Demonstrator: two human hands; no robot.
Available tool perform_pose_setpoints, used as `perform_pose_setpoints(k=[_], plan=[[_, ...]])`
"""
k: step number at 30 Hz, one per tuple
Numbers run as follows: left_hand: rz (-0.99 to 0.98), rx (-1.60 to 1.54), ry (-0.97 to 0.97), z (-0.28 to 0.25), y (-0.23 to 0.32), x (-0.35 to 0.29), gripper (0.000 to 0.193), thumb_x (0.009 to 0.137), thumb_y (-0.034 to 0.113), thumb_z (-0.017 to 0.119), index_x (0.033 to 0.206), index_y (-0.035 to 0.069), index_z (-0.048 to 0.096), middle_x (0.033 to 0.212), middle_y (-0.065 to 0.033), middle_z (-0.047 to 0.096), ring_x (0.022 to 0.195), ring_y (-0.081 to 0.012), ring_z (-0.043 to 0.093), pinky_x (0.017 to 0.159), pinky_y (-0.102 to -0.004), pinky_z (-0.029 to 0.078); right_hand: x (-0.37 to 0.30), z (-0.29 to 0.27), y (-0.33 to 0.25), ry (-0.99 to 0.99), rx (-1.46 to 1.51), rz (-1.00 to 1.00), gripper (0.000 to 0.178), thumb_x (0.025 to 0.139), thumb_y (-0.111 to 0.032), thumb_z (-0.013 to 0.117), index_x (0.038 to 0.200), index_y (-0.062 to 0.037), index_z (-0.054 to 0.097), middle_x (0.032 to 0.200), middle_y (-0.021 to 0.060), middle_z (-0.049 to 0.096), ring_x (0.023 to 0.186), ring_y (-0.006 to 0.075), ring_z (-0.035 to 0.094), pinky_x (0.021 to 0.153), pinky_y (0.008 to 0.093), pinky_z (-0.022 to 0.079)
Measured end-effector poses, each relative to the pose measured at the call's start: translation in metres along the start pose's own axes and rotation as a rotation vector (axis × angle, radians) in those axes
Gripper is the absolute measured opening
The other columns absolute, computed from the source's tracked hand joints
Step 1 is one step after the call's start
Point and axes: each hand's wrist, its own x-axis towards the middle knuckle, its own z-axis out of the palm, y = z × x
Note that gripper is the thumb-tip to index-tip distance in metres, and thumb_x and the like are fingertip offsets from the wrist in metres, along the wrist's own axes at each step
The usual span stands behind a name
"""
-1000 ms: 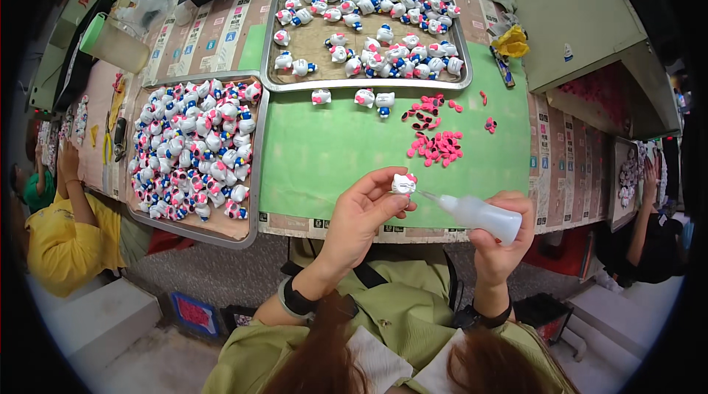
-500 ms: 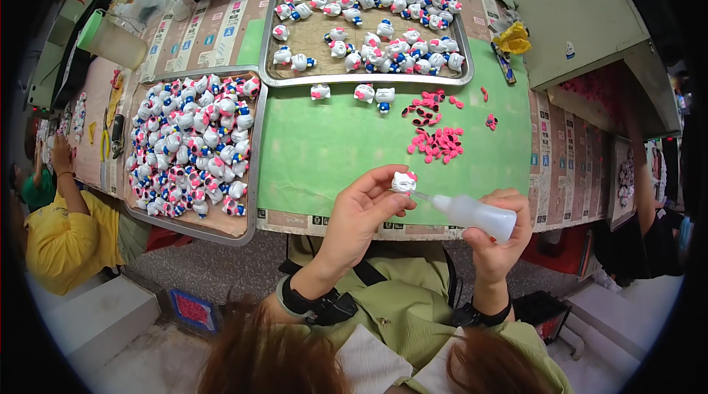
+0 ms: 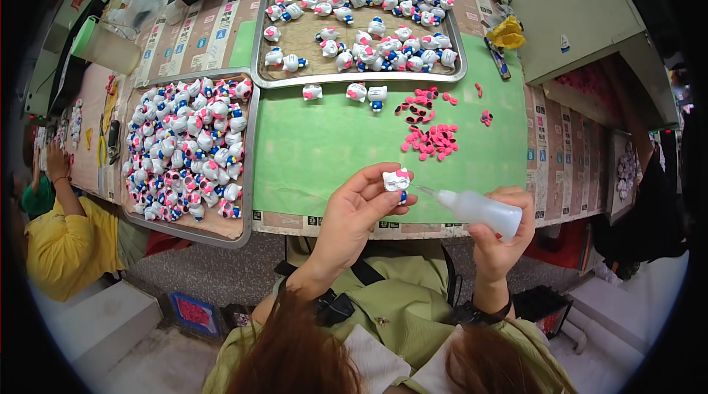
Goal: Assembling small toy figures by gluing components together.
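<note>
- Pinching rounded white plastic figurine (image 3: 397, 181) in left hand (image 3: 360, 208), near front table edge (image 3: 295, 223).
- Gripping translucent plastic squeeze bottle (image 3: 481, 212) in right hand (image 3: 500, 248), nozzle (image 3: 432, 193) beside figurine.

Bright, even light washes the tabletop (image 3: 564, 165) before me; its near edge bows, the view's rim black.
</note>
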Motion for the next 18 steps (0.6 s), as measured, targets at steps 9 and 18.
perform_pose_setpoints(k=[9,18], plan=[[0.041,0.032,0.002,0.0,0.001,-0.002,0.031,0.084,0.006,0.048,0.114,-0.001,0.041,0.109,-0.0117,0.051,0.091,-0.018,0.055,0.078,-0.0275,0.044,0.0,-0.001,0.001,-0.003,-0.03,-0.007,0.039,0.059,-0.011,0.076,0.085,-0.0028,0.048,0.079,0.0065,0.051,0.069,0.0119,0.047,0.062,0.0232,0.039],[0.089,0.061,0.062,0.0,0.001,0.0,0.032,0.081,0.0,0.047,0.112,0.001,0.04,0.111,-0.0157,0.049,0.09,-0.0196,0.056,0.077,-0.0276,0.046,0.014,-0.012,0.011,0.243,0.305,0.157,0.029,0.07,-0.005,0.064,0.09,-0.0009,0.043,0.081,0.0067,0.051,0.073,0.013,0.05,0.064,0.026,0.041]])
